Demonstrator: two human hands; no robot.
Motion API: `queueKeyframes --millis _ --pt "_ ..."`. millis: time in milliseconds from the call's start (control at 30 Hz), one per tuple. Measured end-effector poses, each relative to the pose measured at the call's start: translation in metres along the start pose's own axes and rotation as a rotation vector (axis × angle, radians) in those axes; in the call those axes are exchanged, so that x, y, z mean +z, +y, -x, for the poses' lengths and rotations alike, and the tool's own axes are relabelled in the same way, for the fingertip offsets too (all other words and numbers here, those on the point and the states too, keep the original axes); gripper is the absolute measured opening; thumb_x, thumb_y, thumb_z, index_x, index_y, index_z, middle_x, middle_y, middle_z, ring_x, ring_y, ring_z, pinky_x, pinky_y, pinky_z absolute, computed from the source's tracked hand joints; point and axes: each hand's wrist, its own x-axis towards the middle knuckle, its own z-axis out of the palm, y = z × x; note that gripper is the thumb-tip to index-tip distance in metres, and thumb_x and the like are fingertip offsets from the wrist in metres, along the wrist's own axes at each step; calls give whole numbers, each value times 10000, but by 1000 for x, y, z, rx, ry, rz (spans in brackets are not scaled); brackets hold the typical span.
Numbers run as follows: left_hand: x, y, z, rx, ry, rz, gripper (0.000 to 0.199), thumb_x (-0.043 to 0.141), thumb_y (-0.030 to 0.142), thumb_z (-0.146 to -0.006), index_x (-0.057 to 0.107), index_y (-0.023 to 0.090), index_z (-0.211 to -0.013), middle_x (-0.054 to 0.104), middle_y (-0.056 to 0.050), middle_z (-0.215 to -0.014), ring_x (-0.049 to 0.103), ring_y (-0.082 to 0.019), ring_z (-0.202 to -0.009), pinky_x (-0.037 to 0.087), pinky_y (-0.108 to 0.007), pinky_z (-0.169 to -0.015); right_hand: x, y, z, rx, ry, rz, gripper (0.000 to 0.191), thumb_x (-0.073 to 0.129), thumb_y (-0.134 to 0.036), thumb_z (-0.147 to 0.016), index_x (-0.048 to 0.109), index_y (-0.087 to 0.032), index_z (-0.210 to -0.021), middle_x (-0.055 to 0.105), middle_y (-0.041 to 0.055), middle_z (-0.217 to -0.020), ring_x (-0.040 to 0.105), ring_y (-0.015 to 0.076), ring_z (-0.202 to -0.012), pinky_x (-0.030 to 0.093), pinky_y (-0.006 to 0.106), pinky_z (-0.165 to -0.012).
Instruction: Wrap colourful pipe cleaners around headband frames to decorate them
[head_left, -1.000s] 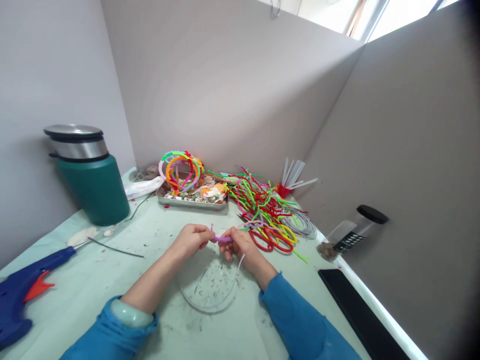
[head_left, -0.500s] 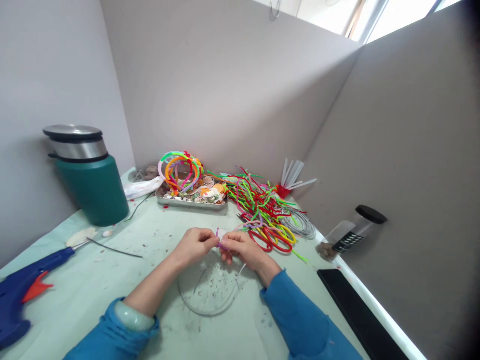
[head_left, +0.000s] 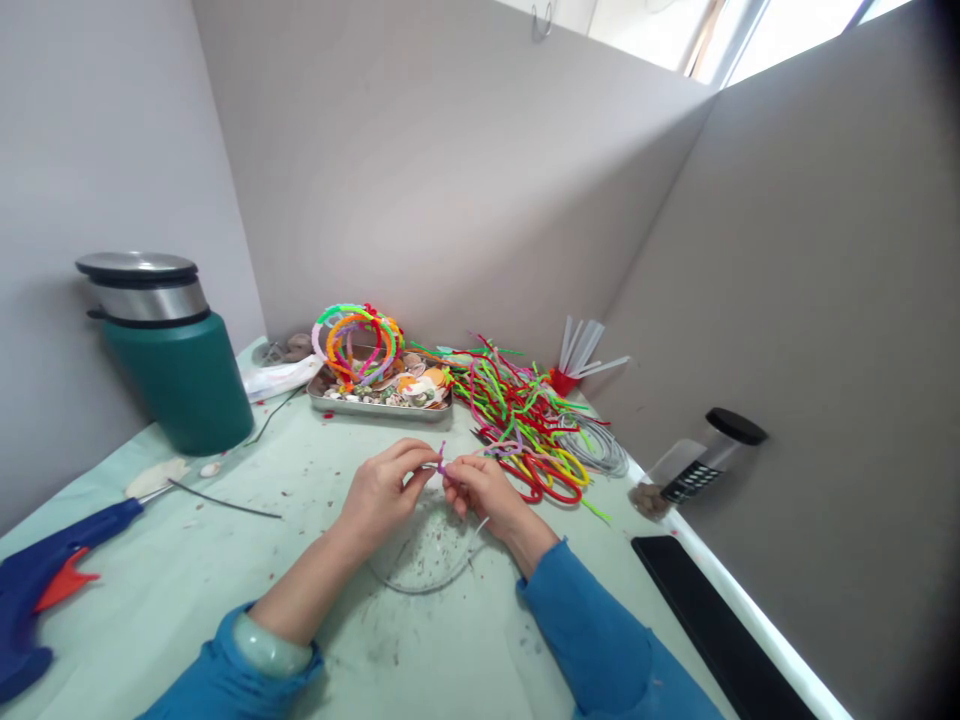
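Note:
A short purple pipe cleaner (head_left: 442, 466) stands between my two hands, its upper tip sticking up. My right hand (head_left: 486, 492) pinches it between thumb and forefinger, the other fingers curled beneath. Just left of it, my left hand (head_left: 384, 492) is closed in a pinch on the end of a grey wire hoop (head_left: 420, 592). The hoop hangs down in a curve below both hands, and its other end rises free under my right hand. Part of the hoop is hidden behind my left hand. Red-handled scissors (head_left: 553, 480) lie just beyond my right hand.
A metal tray (head_left: 375, 409) holds shells and colourful pipe-cleaner rings (head_left: 358, 345). Beside it lie a pile of pipe cleaners (head_left: 510, 395) and coiled grey wire (head_left: 600, 445). A blue glue gun (head_left: 71, 545) and green flask (head_left: 176, 380) stand left; a black strip (head_left: 712, 620) lies right.
My left fingers have lifted and shifted slightly off the purple pipe cleaner, whose tip now points up. The hoop has risen a little. My right hand keeps its pinch.

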Motion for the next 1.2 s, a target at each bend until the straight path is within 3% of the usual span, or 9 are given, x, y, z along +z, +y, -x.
queueKeyframes --millis 200,533,833,1033,1200 --pt "2 -6 1 56 -23 -95 225 492 193 -816 655 210 -970 640 -48 -962 581 -148 -872 448 -261 -778 0 0 0 -22 -28 15 246 596 -358 -721 565 -127 -644 557 -19 -503 446 52 -350 345 157 -342" --pt "2 -6 -1 -11 -73 -51 170 505 180 -801 664 190 -862 632 -46 -941 581 -137 -836 435 -248 -763 1 0 1 -32 -28 52 232 602 -346 -723 573 -130 -643 556 -21 -510 447 51 -364 339 163 -361" --pt "-5 1 -6 -184 -213 43 190 484 230 -792 660 169 -831 668 -37 -823 581 -148 -765 414 -242 -718 1 2 0 -38 -33 63 220 615 -333 -708 572 -130 -634 555 -21 -509 441 49 -361 333 164 -363" --pt "-8 4 -9 -406 -286 281 227 492 294 -749 651 147 -819 636 -12 -670 504 -114 -564 376 -211 -532 2 0 1 -28 -31 71 228 626 -338 -695 565 -129 -629 551 -24 -507 443 47 -366 338 160 -367" --pt "-13 7 -12 -508 -335 450 250 511 301 -707 623 118 -836 565 11 -597 428 -90 -495 329 -204 -481 2 0 1 -25 -41 65 227 623 -341 -695 558 -134 -631 550 -25 -508 443 48 -367 343 163 -373"
